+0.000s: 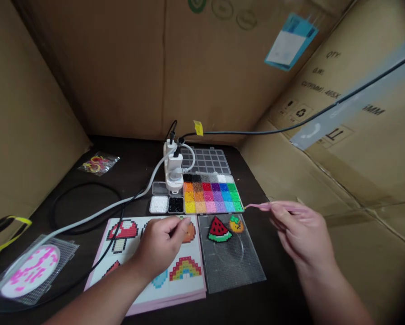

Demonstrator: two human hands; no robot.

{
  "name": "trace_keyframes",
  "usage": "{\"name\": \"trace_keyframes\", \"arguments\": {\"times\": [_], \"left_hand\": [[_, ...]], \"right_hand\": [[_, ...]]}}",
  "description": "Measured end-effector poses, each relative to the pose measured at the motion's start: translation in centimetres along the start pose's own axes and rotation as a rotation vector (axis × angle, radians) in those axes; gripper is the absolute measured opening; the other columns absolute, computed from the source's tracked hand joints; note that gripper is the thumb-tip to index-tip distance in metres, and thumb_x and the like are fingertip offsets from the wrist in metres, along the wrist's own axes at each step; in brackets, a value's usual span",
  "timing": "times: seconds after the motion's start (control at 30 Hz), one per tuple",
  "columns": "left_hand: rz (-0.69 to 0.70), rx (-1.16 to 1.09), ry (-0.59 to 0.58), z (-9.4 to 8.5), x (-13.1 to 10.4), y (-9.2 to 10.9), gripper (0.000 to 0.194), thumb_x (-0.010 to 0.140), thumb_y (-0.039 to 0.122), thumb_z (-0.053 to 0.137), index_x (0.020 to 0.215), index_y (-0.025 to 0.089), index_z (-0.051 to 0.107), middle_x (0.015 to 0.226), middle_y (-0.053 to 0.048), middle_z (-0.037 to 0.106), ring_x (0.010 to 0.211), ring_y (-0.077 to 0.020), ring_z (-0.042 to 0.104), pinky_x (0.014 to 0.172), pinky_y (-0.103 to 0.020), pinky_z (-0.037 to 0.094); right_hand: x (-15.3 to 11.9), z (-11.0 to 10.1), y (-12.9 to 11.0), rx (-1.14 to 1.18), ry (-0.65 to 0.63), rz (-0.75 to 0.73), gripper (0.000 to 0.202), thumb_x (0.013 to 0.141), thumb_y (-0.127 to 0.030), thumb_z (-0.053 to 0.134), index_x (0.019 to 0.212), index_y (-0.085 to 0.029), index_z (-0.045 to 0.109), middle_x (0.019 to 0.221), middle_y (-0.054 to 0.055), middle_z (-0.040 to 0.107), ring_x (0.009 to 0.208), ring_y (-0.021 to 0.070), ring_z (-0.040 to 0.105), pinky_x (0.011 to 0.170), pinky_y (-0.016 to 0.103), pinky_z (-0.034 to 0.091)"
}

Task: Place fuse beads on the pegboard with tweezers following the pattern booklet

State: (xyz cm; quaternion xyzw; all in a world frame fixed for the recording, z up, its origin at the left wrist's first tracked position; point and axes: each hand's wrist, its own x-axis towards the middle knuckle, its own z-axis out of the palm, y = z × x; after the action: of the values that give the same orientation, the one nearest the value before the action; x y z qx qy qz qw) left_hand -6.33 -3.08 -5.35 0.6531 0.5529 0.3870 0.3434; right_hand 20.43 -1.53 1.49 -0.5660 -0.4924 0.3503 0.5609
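Observation:
My right hand (299,228) pinches pink tweezers (282,206), whose tip points left, close to the front right corner of the bead box (214,195). A tiny yellowish speck shows at that tip. My left hand (165,241) is closed above the printed pattern sheet (143,295); whatever its curled fingers hold, if anything, is hidden. To the right of the sheet lies a clear pegboard (234,273), bearing a watermelon slice made of beads (219,229) and a small round orange piece with a green top (237,224). Mushroom and rainbow pictures show on the sheet.
A white power strip (173,169) with plugs and cables stands behind two small boxes of white beads (158,204) and black beads (176,204). A grey cable (97,215) crosses the left side, over a pegboard with a pink-and-white oval (36,271). Cardboard walls (128,72) surround the dark table.

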Motion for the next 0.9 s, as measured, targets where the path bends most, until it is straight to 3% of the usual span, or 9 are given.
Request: {"name": "trace_keyframes", "arguments": {"times": [0.17,0.33,0.57,0.9], "left_hand": [[-0.034,0.037,-0.013,-0.2,0.0,0.5,0.046,0.088,0.041,0.048,0.048,0.018,0.041,0.044,0.005,0.035,0.043,-0.0085,0.036,0.044,-0.021,0.030],[-0.048,0.078,0.001,-0.3,0.0,0.8,0.048,0.087,0.042,0.049,0.046,0.018,0.045,0.039,0.005,0.040,0.039,-0.0079,0.039,0.042,-0.021,0.033],[-0.095,0.102,0.002,-0.4,0.0,0.7,0.047,0.087,0.042,0.050,0.046,0.018,0.047,0.037,0.005,0.042,0.036,-0.0079,0.039,0.040,-0.020,0.034],[-0.146,0.119,0.032,-0.3,-0.1,1.2,0.046,0.085,0.043,0.052,0.047,0.019,0.048,0.035,0.005,0.042,0.035,-0.0081,0.039,0.040,-0.020,0.034]], "right_hand": [[-2.1,-1.7,4.1,0.063,0.015,0.156,0.018,0.065,-0.033,0.077,0.066,-0.016,0.074,0.069,0.014,0.073,0.038,0.0054,0.031,0.037,0.023,0.021],[-2.2,-1.5,6.3,0.026,0.024,0.135,0.019,0.069,-0.035,0.074,0.069,-0.016,0.073,0.069,0.012,0.073,0.039,0.0064,0.036,0.037,0.023,0.025],[-2.7,-2.4,7.4,-0.182,-0.004,0.094,0.024,0.075,-0.040,0.069,0.077,-0.016,0.074,0.076,0.012,0.074,0.052,0.0146,0.059,0.042,0.025,0.041],[-2.8,-2.6,7.3,-0.224,-0.014,0.094,0.017,0.076,-0.034,0.069,0.075,-0.018,0.074,0.074,0.009,0.073,0.063,0.0187,0.066,0.051,0.028,0.050]]}}
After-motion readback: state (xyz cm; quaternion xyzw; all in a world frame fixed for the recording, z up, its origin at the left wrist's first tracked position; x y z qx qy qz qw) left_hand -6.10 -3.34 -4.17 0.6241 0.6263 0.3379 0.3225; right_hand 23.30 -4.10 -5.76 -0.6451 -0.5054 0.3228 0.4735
